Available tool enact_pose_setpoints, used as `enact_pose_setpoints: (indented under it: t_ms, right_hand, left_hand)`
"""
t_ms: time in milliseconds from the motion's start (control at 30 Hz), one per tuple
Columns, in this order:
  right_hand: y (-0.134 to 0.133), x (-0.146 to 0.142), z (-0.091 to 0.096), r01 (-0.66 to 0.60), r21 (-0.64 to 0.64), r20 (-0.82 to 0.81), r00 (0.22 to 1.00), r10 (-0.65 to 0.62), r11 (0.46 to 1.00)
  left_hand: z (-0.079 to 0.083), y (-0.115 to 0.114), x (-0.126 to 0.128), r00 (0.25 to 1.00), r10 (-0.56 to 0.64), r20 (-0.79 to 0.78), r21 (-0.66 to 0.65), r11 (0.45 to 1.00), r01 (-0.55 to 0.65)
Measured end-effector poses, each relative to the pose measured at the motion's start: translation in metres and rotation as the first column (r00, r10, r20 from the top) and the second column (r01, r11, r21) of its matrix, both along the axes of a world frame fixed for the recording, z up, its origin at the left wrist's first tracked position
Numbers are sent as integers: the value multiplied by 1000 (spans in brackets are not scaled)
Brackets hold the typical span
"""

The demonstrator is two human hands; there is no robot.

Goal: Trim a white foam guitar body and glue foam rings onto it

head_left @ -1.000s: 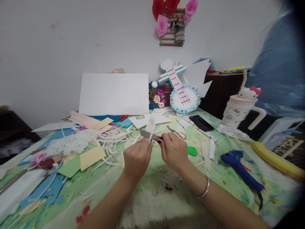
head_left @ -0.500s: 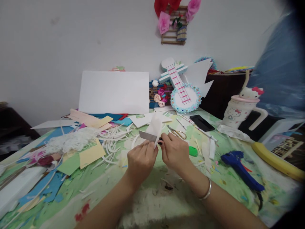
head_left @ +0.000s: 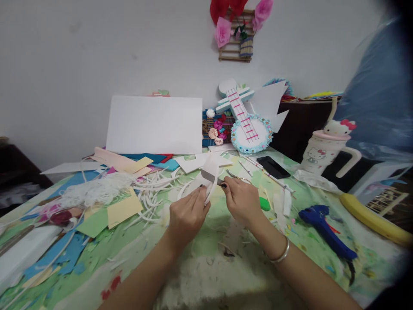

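Note:
My left hand (head_left: pixel 188 214) pinches a small white foam piece (head_left: pixel 211 168) above the middle of the table. My right hand (head_left: pixel 241 199) grips a utility knife, and its grey blade (head_left: pixel 208 176) lies across the white piece. Both hands are closed and nearly touch each other. Several thin white foam strips (head_left: pixel 151 191) lie just to the left of the hands. A pair of scissors (head_left: pixel 238 177) rests behind my right hand.
The green patterned table (head_left: pixel 206 241) carries coloured paper scraps at the left, a white board (head_left: pixel 155 125) and a foam guitar (head_left: pixel 247 125) at the back, a black phone (head_left: pixel 272 166), a cat mug (head_left: pixel 323 146), a blue glue gun (head_left: pixel 325 229) and a yellow strip (head_left: pixel 371 218).
The knife blade has moved right and up across the white piece, which now curls over it. Both hands have shifted slightly to the right.

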State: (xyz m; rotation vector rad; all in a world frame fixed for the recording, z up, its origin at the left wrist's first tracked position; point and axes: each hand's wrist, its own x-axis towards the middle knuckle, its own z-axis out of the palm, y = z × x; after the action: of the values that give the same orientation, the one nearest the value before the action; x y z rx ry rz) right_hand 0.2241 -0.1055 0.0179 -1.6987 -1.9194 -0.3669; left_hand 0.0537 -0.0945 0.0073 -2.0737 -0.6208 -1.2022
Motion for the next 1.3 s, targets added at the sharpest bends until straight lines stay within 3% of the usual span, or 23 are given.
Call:
enact_pose_setpoints:
  t_ms: [167, 367, 500, 600, 700, 833, 967, 1167, 1300]
  right_hand:
    - [-1, 0, -2, -12, 42, -27, 1000, 13, 999]
    - [-6, -5, -2, -38, 125, 10, 999, 37, 991]
    - [-8, -9, -3, -70, 141, 32, 997, 66, 988]
    - [-8, -11, -4, -90, 130, 31, 996, 87, 987]
    - [-6, -12, -6, -83, 102, 27, 996, 80, 991]
    - [-4, -10, -7, -86, 75, 0, 996, 86, 994]
    - [1, -4, -5, -98, 62, -96, 990, 103, 993]
    - [11, 8, -1, -41, 24, -229, 972, 45, 999]
    - [9, 6, 1, -83, 76, -210, 973, 97, 994]
  left_hand:
    - [-2, 0, 1, 1000, 27, 12, 0, 1000, -27]
    - [12, -16, 13, 965, 252, 70, -172, 956, -237]
    - [22, -29, 21, 952, 300, 50, -278, 920, -276]
    - [19, -27, 23, 913, 406, 41, -203, 898, -391]
    - [11, -17, 23, 901, 434, -15, -118, 894, -433]
    - [6, -8, 21, 917, 396, -58, -40, 916, -398]
    - [3, -8, 14, 961, 276, 3, -6, 961, -276]
    - [0, -5, 3, 987, 149, 63, -26, 989, -148]
    - [1, -3, 1, 991, 115, 66, -84, 990, -109]
